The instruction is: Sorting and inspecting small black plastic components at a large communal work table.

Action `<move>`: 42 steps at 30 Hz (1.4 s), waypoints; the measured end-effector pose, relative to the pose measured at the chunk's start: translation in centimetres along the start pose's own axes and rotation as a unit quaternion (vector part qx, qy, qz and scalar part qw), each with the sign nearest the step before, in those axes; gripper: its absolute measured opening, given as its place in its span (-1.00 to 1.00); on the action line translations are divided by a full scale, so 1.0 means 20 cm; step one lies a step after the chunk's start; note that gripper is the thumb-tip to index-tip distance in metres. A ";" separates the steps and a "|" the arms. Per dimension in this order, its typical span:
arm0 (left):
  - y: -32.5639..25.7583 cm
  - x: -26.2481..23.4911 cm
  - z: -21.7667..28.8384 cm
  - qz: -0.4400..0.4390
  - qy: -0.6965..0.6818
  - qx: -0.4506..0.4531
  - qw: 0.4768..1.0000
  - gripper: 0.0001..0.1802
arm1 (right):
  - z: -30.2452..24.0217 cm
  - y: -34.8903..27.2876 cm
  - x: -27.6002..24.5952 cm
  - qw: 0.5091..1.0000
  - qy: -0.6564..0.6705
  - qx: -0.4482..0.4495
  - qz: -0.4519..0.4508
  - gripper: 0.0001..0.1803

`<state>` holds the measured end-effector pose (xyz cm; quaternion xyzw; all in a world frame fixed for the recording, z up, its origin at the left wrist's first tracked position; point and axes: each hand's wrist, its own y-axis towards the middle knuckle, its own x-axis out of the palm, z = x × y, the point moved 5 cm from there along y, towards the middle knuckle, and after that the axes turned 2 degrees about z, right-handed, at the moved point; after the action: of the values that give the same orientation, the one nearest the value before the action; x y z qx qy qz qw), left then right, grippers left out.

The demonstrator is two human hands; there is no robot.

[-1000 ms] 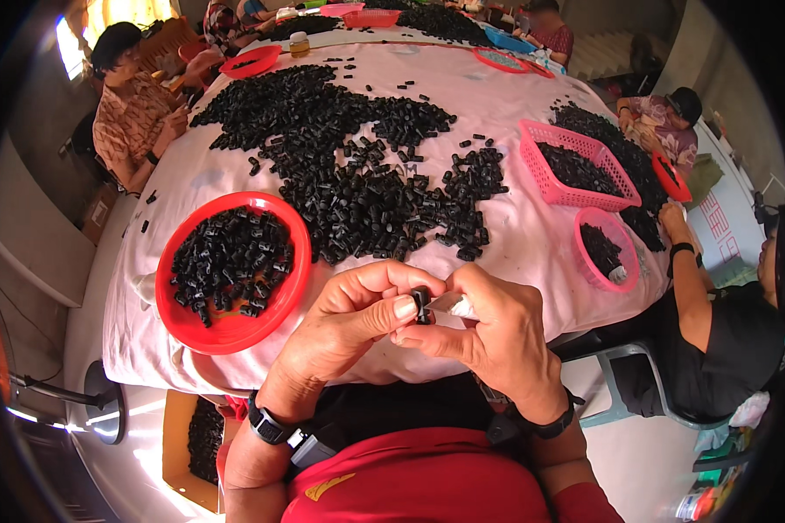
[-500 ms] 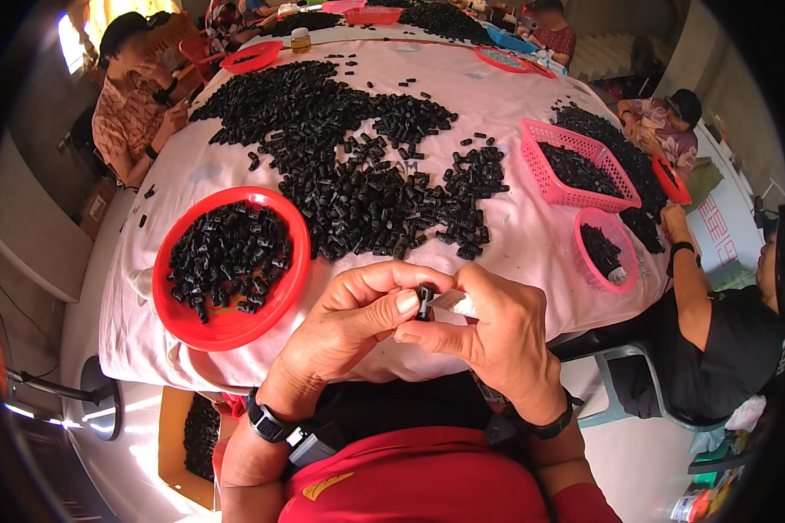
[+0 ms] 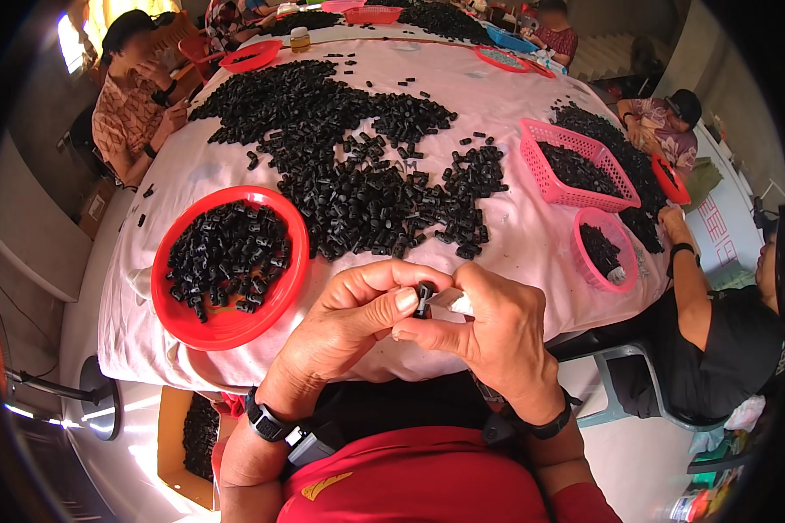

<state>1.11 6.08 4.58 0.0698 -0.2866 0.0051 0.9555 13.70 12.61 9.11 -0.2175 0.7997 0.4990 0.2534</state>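
Pinching small black part [image 3: 424, 301] in left-hand fingers [image 3: 379, 315], lower centre of frame; gripping pale blade-like tool [image 3: 459, 304], mostly hidden, in right-hand fingers [image 3: 442, 335], close against part. Having rotated part slightly versus a second ago; probably mid-work on same piece, not yet released.

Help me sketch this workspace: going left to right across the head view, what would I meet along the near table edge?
Red round tray, left hand, small black piece, right hand, pink round basket, co-worker's arm.
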 end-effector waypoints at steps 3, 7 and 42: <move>0.00 -0.01 0.00 0.003 0.004 0.000 1.000 -0.65 | -0.01 0.00 0.00 1.000 -0.010 -0.010 0.005 -0.45; 0.00 -0.02 -0.02 0.009 0.005 -0.001 1.000 -0.66 | 0.00 0.00 0.00 0.999 -0.032 -0.019 -0.006 -0.45; 0.01 -0.02 -0.04 -0.019 -0.007 0.029 0.999 -0.72 | 0.01 -0.01 0.01 0.999 -0.034 -0.009 -0.016 -0.42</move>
<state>1.25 6.46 3.79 0.1028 -0.2914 -0.0052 0.9510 13.71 12.79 8.81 -0.2156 0.7821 0.5094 0.2870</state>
